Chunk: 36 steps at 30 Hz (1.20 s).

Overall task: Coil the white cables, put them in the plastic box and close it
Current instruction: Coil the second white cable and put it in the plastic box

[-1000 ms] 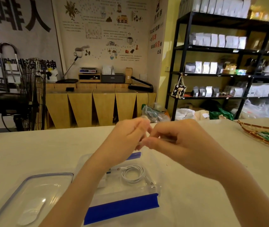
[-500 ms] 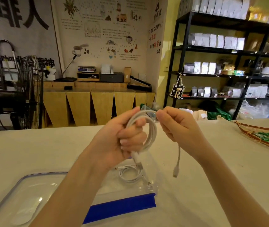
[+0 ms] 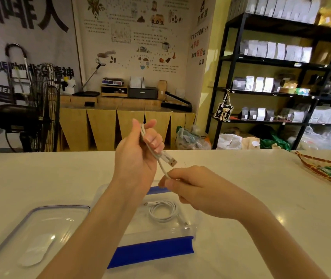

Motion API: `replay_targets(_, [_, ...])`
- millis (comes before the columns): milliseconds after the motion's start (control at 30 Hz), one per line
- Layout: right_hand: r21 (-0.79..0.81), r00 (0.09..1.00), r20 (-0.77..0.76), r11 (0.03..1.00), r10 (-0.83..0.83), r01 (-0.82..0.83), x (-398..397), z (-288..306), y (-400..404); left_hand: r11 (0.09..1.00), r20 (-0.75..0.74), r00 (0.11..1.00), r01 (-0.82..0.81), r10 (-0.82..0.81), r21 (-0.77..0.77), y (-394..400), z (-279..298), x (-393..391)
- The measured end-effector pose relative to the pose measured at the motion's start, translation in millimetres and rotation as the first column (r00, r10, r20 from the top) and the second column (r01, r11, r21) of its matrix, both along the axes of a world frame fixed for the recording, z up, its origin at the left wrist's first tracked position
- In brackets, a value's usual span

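Observation:
My left hand (image 3: 138, 156) is raised above the table and grips a bundled white cable (image 3: 160, 160), whose USB plug sticks out to the right of the fingers. My right hand (image 3: 197, 188), lower and to the right, pinches the cable's free end just below that plug. Under both hands stands the clear plastic box (image 3: 196, 218) with blue clasps. A second white cable (image 3: 162, 211) lies coiled inside it. The box's clear lid (image 3: 39, 234) lies flat on the table to the left of the box.
A white table (image 3: 261, 198) carries everything. A woven tray (image 3: 325, 170) with green items sits at the right edge. Beyond the table are a black fan (image 3: 29, 117), a wooden counter and black shelves with bags.
The wide loop in my left hand has been squeezed into a tight bundle. My right hand dropped from the top of the loop to pinch the cable's free end below the plug.

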State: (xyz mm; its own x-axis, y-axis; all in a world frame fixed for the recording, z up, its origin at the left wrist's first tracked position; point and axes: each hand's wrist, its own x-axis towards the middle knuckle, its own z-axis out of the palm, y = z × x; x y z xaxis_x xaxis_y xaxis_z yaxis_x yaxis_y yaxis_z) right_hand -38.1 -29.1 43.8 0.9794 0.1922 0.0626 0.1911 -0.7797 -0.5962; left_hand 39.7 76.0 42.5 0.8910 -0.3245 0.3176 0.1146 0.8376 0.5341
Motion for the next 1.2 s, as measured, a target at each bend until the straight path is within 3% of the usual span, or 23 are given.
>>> replay_targets(67, [-0.079,0.999,0.018,0.996,0.044,-0.042,-4.9,2.1,2.3,0.967,0.114,0.978,-0.192,0.175,0.167,1.6,-6.4,2.4])
replay_targets(133, [-0.153,0.994,0.076,0.986,0.074,-0.061,-10.6,3.6,4.6,0.801,0.403,0.857,-0.474,0.322,0.367,1.4,-12.1,1.6])
replay_targets(233, [-0.270,0.963,0.255,0.963,0.091,-0.020,-16.5,11.4,-0.2,0.607,0.689,0.708,-0.619,0.155,0.499,-3.8,-18.1,-2.1])
replay_targets(333, [-0.310,0.913,0.396,0.950,0.093,0.038,-20.3,22.8,-13.9,0.508,0.748,0.663,-0.635,-0.029,0.582,-10.6,-22.8,-6.9])
replay_targets(433, [-0.263,0.832,0.552,0.959,0.057,0.109,-16.8,28.8,-32.2,0.557,0.701,0.706,-0.543,-0.103,0.629,-12.0,-20.5,-10.7])
replay_targets(567, [-0.181,0.750,0.659,0.979,0.046,0.099,-9.1,26.7,-45.6,0.647,0.446,0.854,-0.184,-0.267,0.740,-7.8,-11.5,-13.9])
replay_targets(700, [-0.209,0.660,0.748,0.968,0.064,0.143,-2.8,17.5,-40.7,0.743,0.211,0.897,0.169,-0.388,0.647,-6.2,-7.8,-16.9])
replay_targets(833, [-0.137,0.646,0.764,0.981,0.014,0.140,3.7,1.3,-28.1,0.749,-0.016,0.848,0.477,-0.530,0.459,0.0,0.0,-15.1])
replay_targets(967, [0.021,0.743,0.664,0.996,-0.079,0.088,8.4,-9.0,-16.5,0.717,-0.095,0.823,0.539,-0.560,0.442,11.1,4.1,-8.8])
replay_targets(1100, [0.000,0.775,0.628,0.996,-0.072,0.093,13.9,-11.9,-13.7,0.721,-0.133,0.842,0.520,-0.523,0.458,9.8,2.9,-7.5])
replay_targets(1167, [-0.023,0.762,0.636,0.985,-0.119,0.172,16.0,-10.2,-17.5,0.756,-0.097,0.903,0.406,-0.419,0.514,5.1,1.5,-8.4])
replay_targets(1200, [-0.017,0.744,0.650,0.976,-0.155,0.219,17.0,-9.1,-20.8,0.757,-0.001,0.953,0.241,-0.303,0.608,2.1,-1.5,-8.4])
